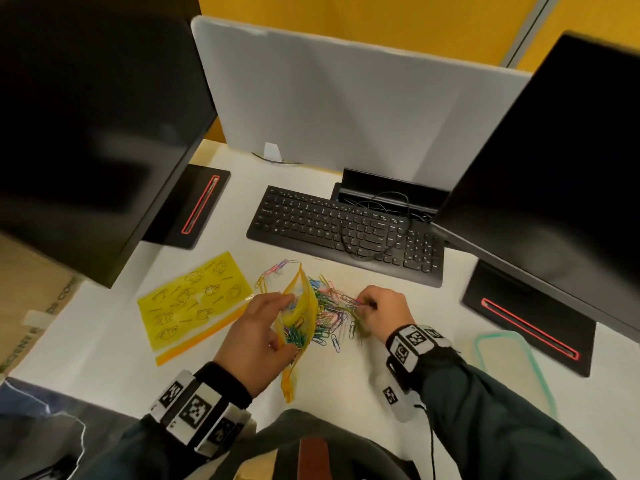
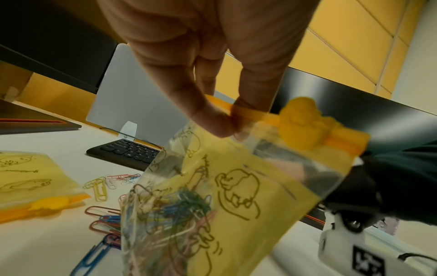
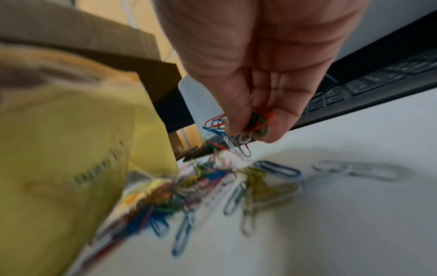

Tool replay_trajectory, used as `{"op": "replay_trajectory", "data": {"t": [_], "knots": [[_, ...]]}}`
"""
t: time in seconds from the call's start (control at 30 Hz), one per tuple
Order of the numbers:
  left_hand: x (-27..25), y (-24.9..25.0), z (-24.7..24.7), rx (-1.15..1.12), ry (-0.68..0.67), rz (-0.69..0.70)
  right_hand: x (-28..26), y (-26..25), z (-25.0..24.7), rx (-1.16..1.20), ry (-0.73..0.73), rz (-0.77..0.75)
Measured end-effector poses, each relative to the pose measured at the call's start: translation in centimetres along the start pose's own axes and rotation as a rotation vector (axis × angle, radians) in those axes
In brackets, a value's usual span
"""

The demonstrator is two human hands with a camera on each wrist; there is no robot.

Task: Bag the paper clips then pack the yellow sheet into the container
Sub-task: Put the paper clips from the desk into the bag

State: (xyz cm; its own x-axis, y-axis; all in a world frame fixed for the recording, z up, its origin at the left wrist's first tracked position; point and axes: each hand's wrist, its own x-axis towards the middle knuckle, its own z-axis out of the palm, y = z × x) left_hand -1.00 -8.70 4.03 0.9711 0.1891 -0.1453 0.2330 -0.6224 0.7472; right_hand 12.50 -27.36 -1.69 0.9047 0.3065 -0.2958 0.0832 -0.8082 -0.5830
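While the black keyboard [image 1: 346, 230] bounds the far side of the work area, the white surface [image 1: 346, 386] nearer than it lies open toward the person, with two black monitor bases flanking it. Left of the keyboard and nearer, a flat yellow zip sheet printed with line drawings [image 1: 195, 299] lies on the surface, its orange strip toward the person. Right of the keyboard and nearer, a clear container with a mint-green rim [image 1: 512, 368] sits at the surface edge, well apart from the sheet.

Just in front of the keyboard, a loose heap of coloured wire paper clips [image 1: 332, 306] spreads over the surface. Beside the heap stands a yellow-printed clear zip bag [image 2: 212, 196], mouth open and upward, with a tangle of clips already in its bottom.

The left hand [image 1: 258, 336] hangs over the bag, thumb and fingers pinching its orange zip strip in a closed grip. The right hand [image 1: 381, 311] reaches palm-down into the heap, fingertips [image 3: 276, 128] bunched on several clips.
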Motion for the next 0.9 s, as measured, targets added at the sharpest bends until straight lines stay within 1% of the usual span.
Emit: {"op": "replay_trajectory", "data": {"t": [0.03, 0.1, 0.17, 0.2, 0.27, 0.37, 0.47, 0.53, 0.6, 0.7, 0.77, 0.83, 0.87, 0.9], "knots": [[0.0, 0.0, 0.1, 0.001, -0.001, 0.004, -0.5, -0.1, -0.5, 0.098, 0.002, 0.013], [0.1, 0.0, 0.4, -0.003, -0.005, 0.013, -1.8, -1.0, -1.7, 0.375, -0.001, 0.010], [0.1, 0.0, 0.6, -0.004, -0.007, 0.027, -3.2, -2.6, -3.0, 0.679, -0.016, -0.049], [0.1, 0.1, 0.6, -0.006, -0.009, 0.030, -3.9, -3.5, -3.6, 0.793, -0.025, -0.099], [0.3, 0.1, 0.7, -0.009, -0.020, 0.028, -4.9, -5.4, -4.3, 0.944, -0.052, -0.195], [0.4, 0.3, 0.5, 0.012, -0.032, 0.023, -5.6, -7.4, -4.5, 1.038, -0.100, -0.291], [0.4, 0.6, 0.3, 0.022, -0.031, 0.028, -5.6, -8.3, -3.6, 1.064, -0.132, -0.306], [0.4, 0.6, 0.3, 0.006, -0.021, 0.040, -5.3, -8.2, -2.6, 1.067, -0.164, -0.268], [0.4, 0.6, 0.4, -0.001, -0.010, 0.046, -5.1, -7.8, -1.5, 1.023, -0.192, -0.236], [0.4, 0.3, 0.6, -0.005, 0.003, 0.044, -5.0, -7.6, -0.8, 0.846, -0.236, -0.218], [0.4, 0.2, 0.6, -0.016, 0.013, 0.045, -5.3, -7.6, -0.5, 0.637, -0.264, -0.244], [0.5, 0.2, 0.7, -0.026, 0.027, 0.048, -5.8, -7.8, -0.2, 0.422, -0.208, -0.310], [0.5, 0.2, 0.7, -0.027, 0.034, 0.049, -6.0, -7.7, -0.1, 0.403, -0.158, -0.333], [0.5, 0.2, 0.7, -0.026, 0.040, 0.050, -6.2, -7.7, -0.2, 0.445, -0.094, -0.331]]}}
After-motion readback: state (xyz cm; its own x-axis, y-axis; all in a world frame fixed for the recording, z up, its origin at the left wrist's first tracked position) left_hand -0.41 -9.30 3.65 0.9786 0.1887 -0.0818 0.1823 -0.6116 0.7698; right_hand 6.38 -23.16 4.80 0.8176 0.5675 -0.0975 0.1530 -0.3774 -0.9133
